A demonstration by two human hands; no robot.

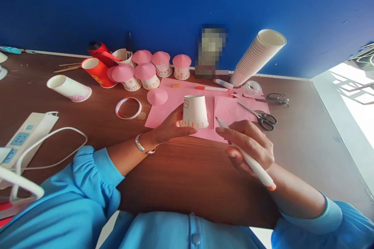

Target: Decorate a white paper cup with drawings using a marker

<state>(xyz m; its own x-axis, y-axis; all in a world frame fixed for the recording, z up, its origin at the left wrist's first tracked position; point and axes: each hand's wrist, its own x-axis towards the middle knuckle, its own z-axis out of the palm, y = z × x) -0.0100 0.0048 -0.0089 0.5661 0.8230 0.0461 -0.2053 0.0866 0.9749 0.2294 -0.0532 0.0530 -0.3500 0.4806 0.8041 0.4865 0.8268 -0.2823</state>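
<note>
My left hand (171, 126) grips a white paper cup (196, 111) that is upside down, its rim at the bottom. Short coloured strokes run along that rim, and a small red window shape is drawn on its left side. In my right hand (251, 144) is a white marker (254, 165), its tip pointing up and left, a little right of the cup and apart from it. Behind the cup lie pink paper sheets (175, 97). A loose pink paper cone (157, 96) rests at their left edge.
Several decorated cups with pink cone roofs (145, 72) stand at the back. A tall cup stack (254, 60) leans against the blue wall. Scissors (260, 116), a red-capped marker (212, 89) and a tape roll (251, 87) lie right; a power strip (26, 134) with cables lies left.
</note>
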